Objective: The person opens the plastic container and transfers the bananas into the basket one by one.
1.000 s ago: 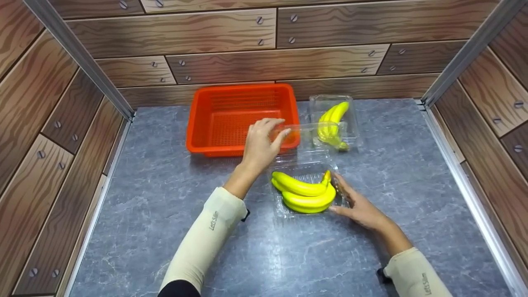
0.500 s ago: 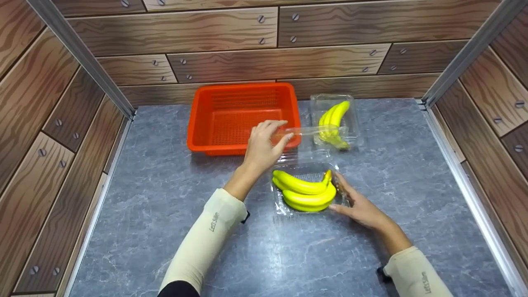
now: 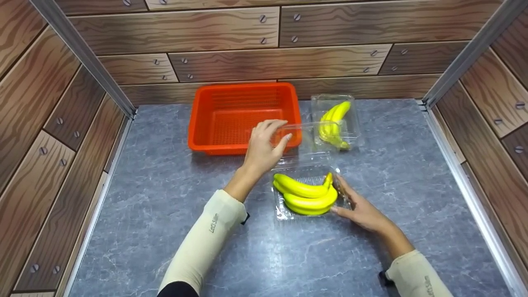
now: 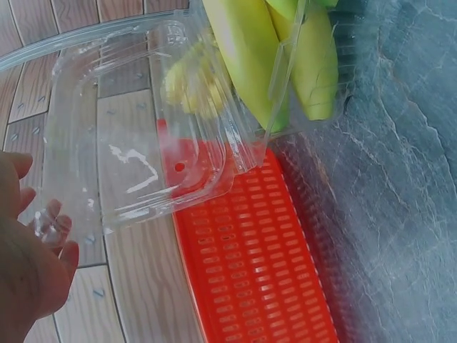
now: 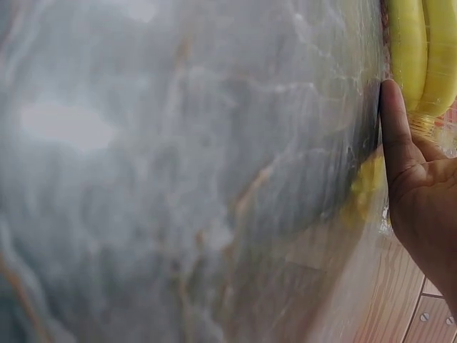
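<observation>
A clear plastic clamshell container (image 3: 284, 213) stands open on the grey surface with a bunch of yellow bananas (image 3: 311, 203) in its base. Its see-through lid (image 4: 136, 128) tilts up at the back. My left hand (image 3: 262, 144) pinches the lid's left edge between thumb and fingers; in the left wrist view the fingertips show at a lid corner. At the base's right side, my right hand (image 3: 363, 210) rests against the wall with thumb and fingers extended. The right wrist view shows one straight finger along the container, beside the bananas (image 5: 410, 57).
An orange-red plastic basket (image 3: 192, 123) with slotted walls stands at the back, behind my left hand. To its right sits a second clear container (image 3: 350, 123) with another banana bunch (image 3: 339, 113). Wood-patterned walls (image 3: 222, 66) with metal corner rails enclose the surface.
The raised lid dips slightly, then comes up again in my left hand. The container with the bananas shifts a little toward me. Both hands keep their places.
</observation>
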Available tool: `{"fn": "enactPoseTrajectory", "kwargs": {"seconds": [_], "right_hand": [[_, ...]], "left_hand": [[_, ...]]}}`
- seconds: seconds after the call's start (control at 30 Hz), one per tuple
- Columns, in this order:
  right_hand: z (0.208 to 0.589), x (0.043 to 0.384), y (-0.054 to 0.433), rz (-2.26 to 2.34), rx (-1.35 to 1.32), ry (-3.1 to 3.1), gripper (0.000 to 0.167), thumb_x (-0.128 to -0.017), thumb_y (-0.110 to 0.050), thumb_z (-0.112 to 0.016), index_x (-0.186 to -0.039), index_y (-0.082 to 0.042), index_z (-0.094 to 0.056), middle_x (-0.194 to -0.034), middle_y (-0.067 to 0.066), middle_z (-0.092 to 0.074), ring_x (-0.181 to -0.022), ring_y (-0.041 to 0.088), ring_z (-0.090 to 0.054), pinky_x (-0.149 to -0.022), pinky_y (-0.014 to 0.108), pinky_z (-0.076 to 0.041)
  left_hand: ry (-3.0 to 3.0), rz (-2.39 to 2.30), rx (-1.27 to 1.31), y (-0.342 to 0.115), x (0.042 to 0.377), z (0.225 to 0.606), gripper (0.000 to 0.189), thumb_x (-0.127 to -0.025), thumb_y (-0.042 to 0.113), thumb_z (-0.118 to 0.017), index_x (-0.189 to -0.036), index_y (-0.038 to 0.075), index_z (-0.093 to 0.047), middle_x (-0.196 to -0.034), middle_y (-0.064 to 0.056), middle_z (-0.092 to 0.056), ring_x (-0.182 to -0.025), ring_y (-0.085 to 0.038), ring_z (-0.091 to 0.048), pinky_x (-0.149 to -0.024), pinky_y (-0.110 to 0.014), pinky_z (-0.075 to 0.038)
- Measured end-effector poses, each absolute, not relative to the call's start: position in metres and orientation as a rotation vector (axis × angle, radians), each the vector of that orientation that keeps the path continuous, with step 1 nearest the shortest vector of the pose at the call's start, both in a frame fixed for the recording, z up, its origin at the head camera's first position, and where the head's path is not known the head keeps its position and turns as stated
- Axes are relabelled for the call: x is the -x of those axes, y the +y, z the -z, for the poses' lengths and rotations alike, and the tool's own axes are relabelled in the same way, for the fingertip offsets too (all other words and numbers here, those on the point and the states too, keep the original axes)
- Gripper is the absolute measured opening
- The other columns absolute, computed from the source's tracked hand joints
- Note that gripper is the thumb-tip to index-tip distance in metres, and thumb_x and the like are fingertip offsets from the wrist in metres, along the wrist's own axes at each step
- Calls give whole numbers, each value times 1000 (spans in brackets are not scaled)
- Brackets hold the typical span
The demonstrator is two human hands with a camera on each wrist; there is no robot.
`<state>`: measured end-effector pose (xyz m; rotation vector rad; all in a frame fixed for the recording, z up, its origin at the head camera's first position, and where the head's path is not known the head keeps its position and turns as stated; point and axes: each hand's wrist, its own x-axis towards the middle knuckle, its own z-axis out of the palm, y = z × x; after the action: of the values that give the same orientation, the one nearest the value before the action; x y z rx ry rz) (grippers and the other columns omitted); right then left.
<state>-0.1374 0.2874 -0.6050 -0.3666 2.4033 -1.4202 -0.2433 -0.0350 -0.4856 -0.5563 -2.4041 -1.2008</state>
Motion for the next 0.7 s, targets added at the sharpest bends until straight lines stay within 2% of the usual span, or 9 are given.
{"fn": "enactPoseTrajectory", "kwargs": {"seconds": [0.1, 0.2, 0.3, 0.43, 0.53, 0.7], "right_hand": [[606, 136, 287, 1422, 348, 2399, 99, -101, -35, -75, -173, -36, -7, -182, 13, -11, -167, 44, -13, -132, 67, -12], [605, 135, 286, 1396, 311, 2403, 99, -100, -39, -75, -172, -41, -7, -181, 15, -11, -167, 46, -13, -131, 70, -13], [605, 135, 286, 1386, 290, 2398, 98, -100, -41, -74, -171, -44, -6, -181, 15, -11, -167, 47, -12, -130, 71, -13], [607, 136, 287, 1436, 324, 2371, 98, -102, -36, -73, -172, -39, -5, -181, 14, -12, -167, 44, -13, -131, 70, -11], [608, 137, 288, 1467, 357, 2365, 97, -103, -32, -73, -173, -36, -6, -181, 15, -13, -167, 44, -14, -131, 70, -11], [609, 137, 287, 1472, 360, 2381, 97, -102, -31, -74, -173, -34, -8, -181, 16, -15, -167, 44, -16, -132, 69, -12]], "left_hand": [[-2338, 1170, 553, -34, 240, 488, 35, -99, 26, -76, -131, 11, -74, -135, -10, -70, -131, -30, -60, -112, -46, -46], [-2205, 1103, 555, -31, 235, 491, 30, -97, 22, -78, -125, 11, -76, -134, -12, -69, -132, -31, -58, -110, -46, -45], [-2079, 1024, 602, -25, 227, 495, 23, -95, 16, -79, -117, 11, -78, -127, -11, -71, -125, -30, -59, -107, -44, -46], [-2090, 955, 796, -16, 214, 504, 19, -93, 13, -78, -112, 9, -78, -118, -9, -74, -114, -26, -64, -107, -39, -52], [-2282, 908, 959, -8, 203, 517, 24, -94, 19, -78, -116, 10, -78, -121, -8, -74, -115, -24, -66, -106, -38, -53], [-2747, 786, 1117, 3, 191, 544, 46, -99, 42, -73, -138, 18, -70, -144, -5, -67, -135, -25, -58, -117, -45, -45]]}}
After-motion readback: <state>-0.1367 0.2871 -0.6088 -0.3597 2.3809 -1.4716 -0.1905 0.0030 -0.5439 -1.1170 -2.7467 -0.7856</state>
